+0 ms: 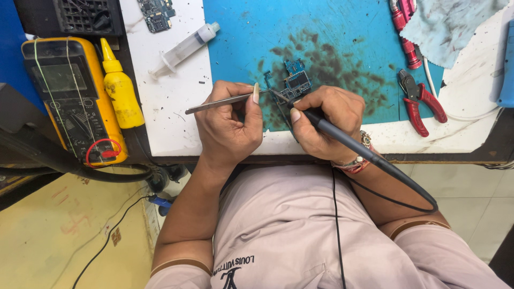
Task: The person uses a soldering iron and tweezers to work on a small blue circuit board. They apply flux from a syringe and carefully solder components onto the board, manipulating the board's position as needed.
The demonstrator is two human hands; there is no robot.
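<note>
**Hot tip and tweezers meeting on a small board — slip risks**

Left hand (227,126) is pinching a pair of metal tweezers (219,102), its grip closed narrow around the shaft, thumb on top. The tweezer points are reaching just past the thumbnail toward the small circuit board (295,83). Right hand (326,120) is wrapping a dark soldering iron (342,138) pen-fashion, grip shut tight on the handle; the tip is angling up and forward of the knuckles, seeming to touch the board's near edge. The cord is trailing back over the wrist and lap.

The board is lying on the blue mat (241,32), just ahead of both grips and between the two tool points, on a darkly stained patch.

Risks, as I am judging them:
- Nothing appears to be clamping the board; pressure from either point is likely to skate it sideways, dragging solder across neighbouring pads.
- The iron tip is working very close to the left thumb; a slip toward that grip is risking a burn.
- The cord looping under the right forearm is liable to tug the handle off line.
- Lingering heat could lift pads or scorch the mat further.

Outboard of the left grip: syringe (184,48), yellow bottle (120,85), multimeter (69,96). Outboard of the right: red-handled cutters (420,101) on the bench (171,107).
</note>
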